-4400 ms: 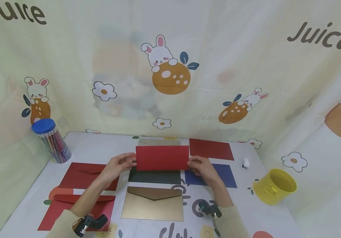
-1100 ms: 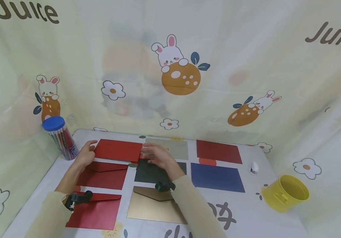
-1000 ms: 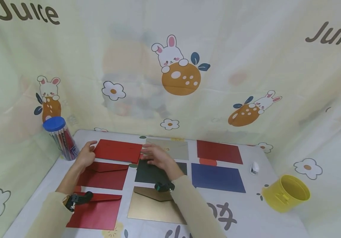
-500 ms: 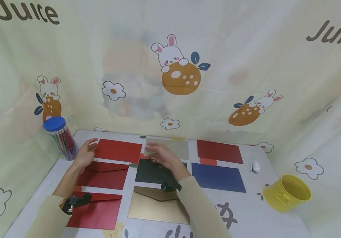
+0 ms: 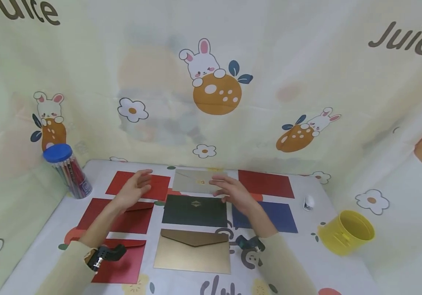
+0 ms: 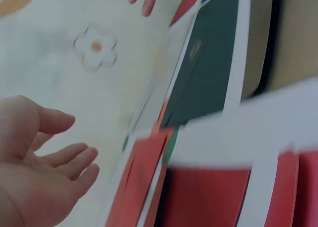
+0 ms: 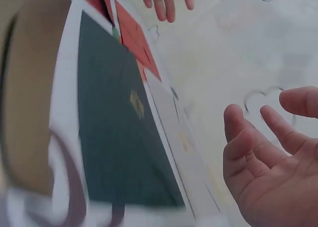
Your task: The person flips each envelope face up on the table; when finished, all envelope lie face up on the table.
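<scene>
My left hand (image 5: 134, 191) hovers with relaxed fingers over the bright red envelope (image 5: 159, 186) at the back left, holding nothing. My right hand (image 5: 234, 192), also relaxed, hangs above the gap between the grey envelope (image 5: 190, 180) and the blue envelope (image 5: 269, 215). Both wrist views show the fingers parted around nothing. Centred on the table lies a dark green envelope (image 5: 192, 211) with a small gold emblem. Nearer me is a gold envelope (image 5: 192, 256) with its pointed flap at the top. Dark red envelope (image 5: 137, 219) and pinkish-red envelope (image 5: 122, 266) lie partly under my left arm.
Another dark red envelope (image 5: 266, 183) lies at the back right. Beyond it sit a small white stapler-like item (image 5: 308, 203) and a yellow bucket (image 5: 347, 232). A blue-lidded jar of pencils (image 5: 68, 172) stands at the left edge. A printed curtain (image 5: 159, 135) hangs behind the table.
The bright red envelope, earlier held up in both hands, was laid flat at the back left. Since then the right hand has moved away rightward, and the left hand has lifted off toward the middle.
</scene>
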Demonstrator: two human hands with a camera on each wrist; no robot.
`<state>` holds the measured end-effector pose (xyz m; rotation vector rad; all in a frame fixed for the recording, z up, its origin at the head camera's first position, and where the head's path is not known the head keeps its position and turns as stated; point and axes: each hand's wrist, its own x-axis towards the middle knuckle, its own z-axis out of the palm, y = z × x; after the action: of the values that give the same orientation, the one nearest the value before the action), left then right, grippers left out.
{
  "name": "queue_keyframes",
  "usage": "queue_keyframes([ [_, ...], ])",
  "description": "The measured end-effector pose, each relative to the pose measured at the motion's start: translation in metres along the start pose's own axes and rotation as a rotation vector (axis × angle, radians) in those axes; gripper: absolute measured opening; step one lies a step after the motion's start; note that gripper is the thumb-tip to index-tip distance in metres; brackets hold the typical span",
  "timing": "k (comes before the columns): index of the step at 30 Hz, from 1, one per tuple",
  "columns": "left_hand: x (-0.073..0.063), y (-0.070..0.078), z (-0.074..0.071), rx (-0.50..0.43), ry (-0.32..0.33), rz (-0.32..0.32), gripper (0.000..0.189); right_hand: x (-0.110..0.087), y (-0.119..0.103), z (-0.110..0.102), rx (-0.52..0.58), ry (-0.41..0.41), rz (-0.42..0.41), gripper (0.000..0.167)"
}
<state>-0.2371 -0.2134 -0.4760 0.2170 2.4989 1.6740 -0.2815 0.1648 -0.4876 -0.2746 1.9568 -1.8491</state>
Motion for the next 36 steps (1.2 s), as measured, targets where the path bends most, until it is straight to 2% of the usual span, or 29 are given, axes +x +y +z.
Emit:
queue_keyframes([
  [5,0.005,0.021,0.032,-0.028,-0.080,0.035,0.058,-0.032,0.008,-0.030,-0.116,0.064,-0.036,0.041],
  [8,0.009,0.030,0.052,-0.059,-0.132,0.068,0.056,-0.052,0.014,-0.049,-0.176,0.132,-0.050,0.041],
  [13,0.014,0.037,0.088,-0.089,-0.222,0.102,0.054,-0.082,0.022,-0.076,-0.242,0.269,-0.032,0.041],
  [17,0.019,0.041,0.117,-0.111,-0.292,0.107,0.053,-0.107,0.030,-0.092,-0.339,0.372,-0.001,0.043],
  [21,0.022,0.048,0.144,-0.153,-0.336,0.071,0.052,-0.134,0.040,-0.106,-0.441,0.454,0.075,0.048],
  [26,0.024,0.053,0.180,-0.223,-0.404,-0.008,0.051,-0.161,0.050,-0.127,-0.545,0.540,0.158,0.051],
  [31,0.024,0.057,0.213,-0.278,-0.439,-0.042,0.052,-0.171,0.056,-0.143,-0.589,0.564,0.187,0.055],
  [36,0.022,0.056,0.233,-0.315,-0.426,-0.064,0.056,-0.176,0.067,-0.146,-0.624,0.551,0.277,0.058],
])
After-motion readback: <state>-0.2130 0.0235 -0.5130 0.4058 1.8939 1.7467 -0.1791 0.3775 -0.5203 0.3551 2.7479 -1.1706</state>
